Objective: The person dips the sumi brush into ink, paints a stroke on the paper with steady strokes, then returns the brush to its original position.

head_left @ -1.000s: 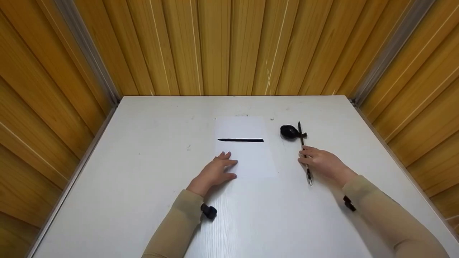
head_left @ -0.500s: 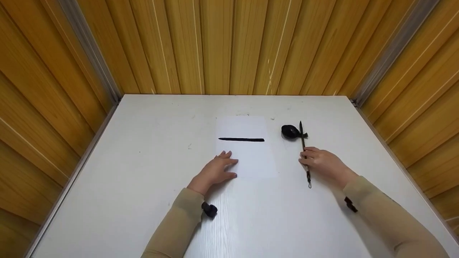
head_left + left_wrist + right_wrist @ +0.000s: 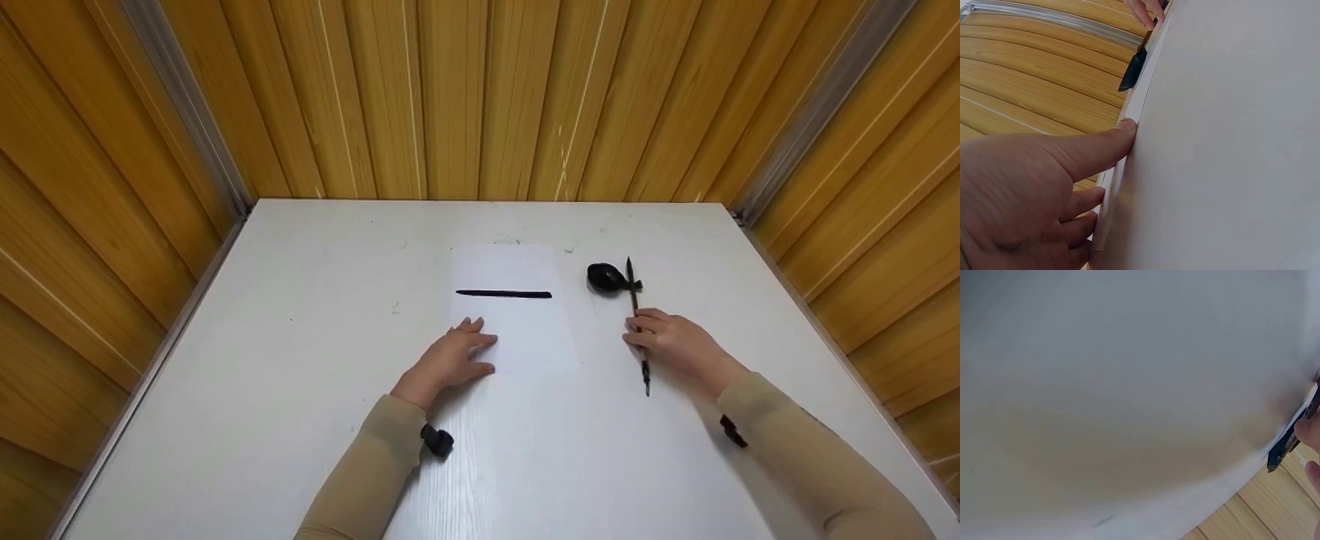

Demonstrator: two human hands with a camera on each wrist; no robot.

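Right now I'm watching my right hand (image 3: pixel 679 346) curl its fingers around a calligraphy brush (image 3: pixel 637 324), pinching the shaft near its middle. The brush runs along a near-to-far axis: its dark tip points away from me and lies against the small black ink dish (image 3: pixel 604 277), while its tail end pokes out toward me past the hand. So the dish sits straight ahead of the right hand, just beyond the fingertips, and that hand is plainly the nearer one to it.

My left hand (image 3: pixel 450 360) lies flat and relaxed, fingers spread, pressing the near left corner of the white paper sheet (image 3: pixel 517 330). The left wrist view shows the thumb (image 3: pixel 1100 147) straight against the sheet's edge. One black ink stroke (image 3: pixel 503 294) crosses the sheet from left to right, at right angles to the brush's axis.

Counting up: one brush, one ink dish, one sheet, one stroke, two hands, all on the white table (image 3: pixel 300 315). The right wrist view is mostly blur.
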